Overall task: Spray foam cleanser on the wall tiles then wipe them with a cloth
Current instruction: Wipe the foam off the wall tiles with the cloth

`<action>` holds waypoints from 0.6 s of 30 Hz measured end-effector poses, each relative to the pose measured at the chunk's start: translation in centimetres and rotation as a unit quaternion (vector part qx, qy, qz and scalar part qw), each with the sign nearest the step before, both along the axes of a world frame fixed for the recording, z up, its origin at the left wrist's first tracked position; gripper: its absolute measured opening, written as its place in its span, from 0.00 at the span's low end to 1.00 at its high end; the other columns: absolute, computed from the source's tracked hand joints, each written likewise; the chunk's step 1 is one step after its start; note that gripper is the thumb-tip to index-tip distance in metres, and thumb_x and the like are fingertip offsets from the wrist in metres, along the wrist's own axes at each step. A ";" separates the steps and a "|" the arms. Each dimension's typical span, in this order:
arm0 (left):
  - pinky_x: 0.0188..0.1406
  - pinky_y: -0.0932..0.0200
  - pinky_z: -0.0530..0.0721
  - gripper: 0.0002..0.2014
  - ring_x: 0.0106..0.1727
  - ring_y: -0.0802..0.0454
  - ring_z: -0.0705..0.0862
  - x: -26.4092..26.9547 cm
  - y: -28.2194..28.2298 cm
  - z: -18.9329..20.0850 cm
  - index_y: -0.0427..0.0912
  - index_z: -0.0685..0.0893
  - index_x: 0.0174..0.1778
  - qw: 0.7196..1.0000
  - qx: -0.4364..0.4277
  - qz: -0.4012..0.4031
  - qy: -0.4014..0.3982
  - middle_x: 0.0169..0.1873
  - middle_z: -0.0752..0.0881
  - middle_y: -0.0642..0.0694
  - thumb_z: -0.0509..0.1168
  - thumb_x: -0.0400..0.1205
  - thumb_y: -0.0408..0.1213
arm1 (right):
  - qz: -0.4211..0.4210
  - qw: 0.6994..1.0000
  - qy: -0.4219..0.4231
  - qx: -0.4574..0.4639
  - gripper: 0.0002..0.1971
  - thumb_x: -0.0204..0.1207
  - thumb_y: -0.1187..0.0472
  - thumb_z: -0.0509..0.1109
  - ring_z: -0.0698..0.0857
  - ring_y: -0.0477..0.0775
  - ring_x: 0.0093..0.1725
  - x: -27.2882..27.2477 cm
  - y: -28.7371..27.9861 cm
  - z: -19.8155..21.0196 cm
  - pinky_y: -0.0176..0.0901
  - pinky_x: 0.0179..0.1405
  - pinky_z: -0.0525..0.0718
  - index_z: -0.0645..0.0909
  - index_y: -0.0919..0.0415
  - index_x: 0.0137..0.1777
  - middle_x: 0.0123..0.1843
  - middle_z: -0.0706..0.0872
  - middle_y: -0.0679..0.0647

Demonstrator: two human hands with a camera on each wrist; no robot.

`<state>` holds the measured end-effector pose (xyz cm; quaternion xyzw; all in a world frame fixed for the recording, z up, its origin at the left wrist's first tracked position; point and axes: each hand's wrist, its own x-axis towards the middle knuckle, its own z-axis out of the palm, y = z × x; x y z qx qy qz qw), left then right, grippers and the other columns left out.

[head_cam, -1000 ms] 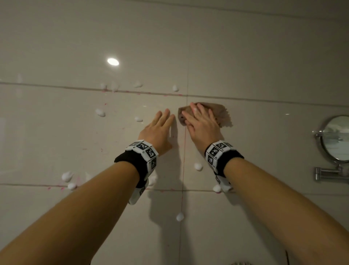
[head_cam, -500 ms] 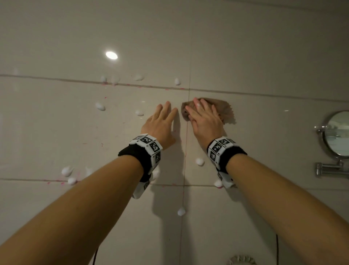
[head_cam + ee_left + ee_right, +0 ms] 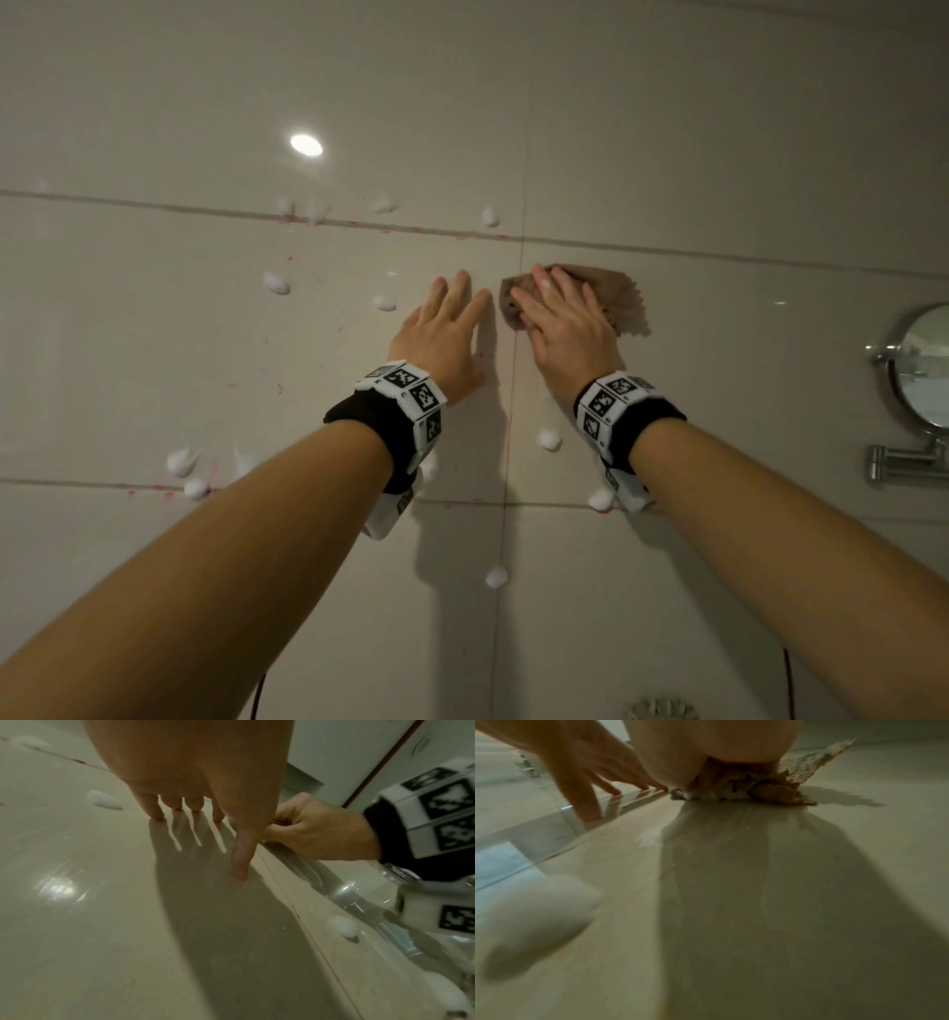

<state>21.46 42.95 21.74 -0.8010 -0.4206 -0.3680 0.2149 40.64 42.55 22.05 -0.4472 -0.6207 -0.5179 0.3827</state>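
My left hand (image 3: pixel 441 329) lies flat on the beige wall tiles (image 3: pixel 154 360), fingers straight and spread, just left of the vertical grout line; its fingertips (image 3: pixel 195 809) touch the tile. My right hand (image 3: pixel 560 318) presses a brown cloth (image 3: pixel 624 300) against the wall right of that line, fingers extended over it. The cloth (image 3: pixel 803 768) is bunched under the right palm. Several white foam blobs (image 3: pixel 276 283) dot the tiles, one (image 3: pixel 549 440) below my right wrist and one (image 3: pixel 496 576) lower down.
A round chrome mirror (image 3: pixel 924 360) on a swing arm (image 3: pixel 904 462) sticks out of the wall at the right edge. Pink specks mark the grout lines. A ceiling light reflects on the tile (image 3: pixel 306 145). A round fitting (image 3: pixel 662 712) shows at the bottom edge.
Both hands and the cloth stay at about the same spot on the wall; only the head view has shifted slightly.
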 end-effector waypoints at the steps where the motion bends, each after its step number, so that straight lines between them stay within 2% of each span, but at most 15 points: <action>1: 0.85 0.45 0.55 0.48 0.88 0.45 0.41 0.0 0.1 -0.1 0.52 0.48 0.88 1.000 0.001 -0.003 -0.002 0.88 0.40 0.48 0.73 0.78 0.48 | 0.002 1.000 0.008 0.001 0.20 0.84 0.60 0.62 0.73 0.64 0.80 -0.1 0.0 0.4 0.70 0.77 0.70 0.80 0.56 0.75 0.80 0.76 0.59; 4: 0.84 0.46 0.55 0.45 0.88 0.45 0.41 -0.1 0.2 -0.6 0.52 0.50 0.87 1.000 0.003 -0.014 -0.013 0.88 0.41 0.48 0.71 0.80 0.47 | -0.005 1.000 0.011 -0.001 0.20 0.85 0.60 0.62 0.70 0.64 0.81 -0.2 -0.1 -1.4 0.70 0.79 0.67 0.79 0.56 0.76 0.81 0.74 0.58; 6: 0.85 0.46 0.54 0.45 0.88 0.45 0.41 -0.2 0.1 -1.2 0.52 0.50 0.87 1.000 -0.001 -0.014 -0.009 0.88 0.41 0.48 0.71 0.80 0.45 | -0.007 1.000 -0.008 0.004 0.21 0.84 0.58 0.59 0.72 0.64 0.80 0.2 -0.3 -5.0 0.70 0.77 0.70 0.80 0.56 0.74 0.80 0.76 0.59; 9: 0.84 0.46 0.55 0.42 0.88 0.44 0.42 -0.5 -0.1 -2.1 0.52 0.51 0.87 1.000 -0.006 -0.015 -0.003 0.88 0.41 0.48 0.69 0.81 0.42 | -0.002 0.998 -0.063 -0.029 0.20 0.83 0.58 0.61 0.73 0.65 0.79 1.1 -0.9 -12.2 0.70 0.74 0.72 0.82 0.56 0.73 0.79 0.77 0.59; 11: 0.84 0.46 0.56 0.41 0.88 0.44 0.42 -0.8 -0.3 -2.5 0.53 0.52 0.87 1.000 -0.010 -0.014 0.001 0.88 0.42 0.49 0.68 0.81 0.41 | 0.000 0.995 -0.087 -0.049 0.20 0.83 0.58 0.61 0.74 0.65 0.79 1.6 -1.4 -15.2 0.70 0.73 0.73 0.82 0.56 0.72 0.79 0.77 0.59; 14: 0.84 0.47 0.56 0.42 0.88 0.45 0.41 -0.9 -0.5 -2.4 0.54 0.50 0.87 1.000 -0.017 -0.007 0.004 0.88 0.41 0.50 0.69 0.81 0.40 | 0.001 0.993 -0.101 -0.058 0.19 0.81 0.59 0.63 0.75 0.64 0.78 1.9 -1.4 -14.1 0.69 0.74 0.74 0.84 0.54 0.70 0.79 0.78 0.59; 18: 0.84 0.46 0.57 0.45 0.88 0.46 0.41 -0.9 -0.4 -2.1 0.55 0.49 0.87 1.000 -0.019 -0.006 0.008 0.88 0.40 0.50 0.71 0.80 0.42 | 0.005 0.999 -0.035 -0.038 0.21 0.81 0.58 0.60 0.75 0.64 0.78 0.7 -0.7 -6.6 0.70 0.75 0.73 0.83 0.54 0.72 0.79 0.78 0.59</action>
